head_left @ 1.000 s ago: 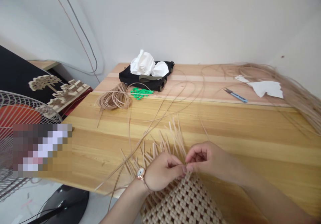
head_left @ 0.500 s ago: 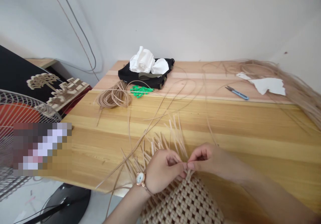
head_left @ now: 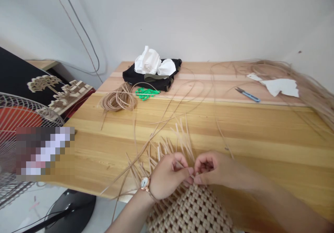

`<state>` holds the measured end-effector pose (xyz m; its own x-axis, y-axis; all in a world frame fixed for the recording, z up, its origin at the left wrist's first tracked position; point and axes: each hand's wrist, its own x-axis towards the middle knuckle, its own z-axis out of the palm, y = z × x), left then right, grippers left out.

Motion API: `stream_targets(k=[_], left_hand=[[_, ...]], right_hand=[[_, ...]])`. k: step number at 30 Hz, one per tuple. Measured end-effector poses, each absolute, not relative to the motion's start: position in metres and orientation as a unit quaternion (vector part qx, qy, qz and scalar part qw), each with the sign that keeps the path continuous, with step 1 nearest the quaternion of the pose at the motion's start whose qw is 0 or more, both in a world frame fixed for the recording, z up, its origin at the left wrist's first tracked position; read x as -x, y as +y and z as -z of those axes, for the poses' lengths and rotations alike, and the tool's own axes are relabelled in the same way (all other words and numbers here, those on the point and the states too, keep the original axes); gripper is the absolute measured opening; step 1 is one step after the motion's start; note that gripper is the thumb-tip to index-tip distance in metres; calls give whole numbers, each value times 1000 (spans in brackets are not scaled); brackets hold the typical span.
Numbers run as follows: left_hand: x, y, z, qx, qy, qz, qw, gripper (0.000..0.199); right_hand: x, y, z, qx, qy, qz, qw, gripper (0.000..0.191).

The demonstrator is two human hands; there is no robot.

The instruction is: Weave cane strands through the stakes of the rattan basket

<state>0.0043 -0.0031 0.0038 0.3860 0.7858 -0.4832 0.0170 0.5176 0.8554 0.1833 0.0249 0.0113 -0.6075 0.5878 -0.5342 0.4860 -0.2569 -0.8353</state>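
- When seen from the head camera, found at bottom centre: a piece of rattan-like openwork weaving point(head_left: 194, 212), cut off by the lower edge of the view; no telling whether propped on the lap or against the wooden table point(head_left: 273, 132).
- At its upper edge: left hand point(head_left: 169, 177) with thumb and fingers pinched on a thin strip point(head_left: 192, 176); right hand point(head_left: 214, 168) just beside, thumb and forefinger pinched on apparently the same strip, fingertips almost meeting.
- For good work here, by judgement: steady the woven edge with the left, draw with the right in short, even pulls, and lay the strip flat, without a twist. Match the tension to the neighbouring blocks; avoid hauling hard, likely to pucker the small square gaps.
- Also worth combing aside the loose strip ends point(head_left: 179, 134), fanned out beyond the fingers, so as not to snag a wrong one.
- As for containers: a black bag point(head_left: 133, 78) lying flat near the wall, with a white tissue roll point(head_left: 147, 61) and a smaller white wad point(head_left: 167, 67) on top rather than inside. Contents hidden.
- Just in front of the bag: a coil of cane point(head_left: 118, 99) and a green clump point(head_left: 146, 93).
- Farther right, well apart from both hands: blue-handled thread snips point(head_left: 247, 95).
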Motion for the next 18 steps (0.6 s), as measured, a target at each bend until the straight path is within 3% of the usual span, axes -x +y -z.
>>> stream_targets(k=[18], left_hand=[[-4, -3, -7, -399, 491, -260, 729, 20]], right_hand=[[-192, 30, -19, 401, -665, -630, 12, 23]])
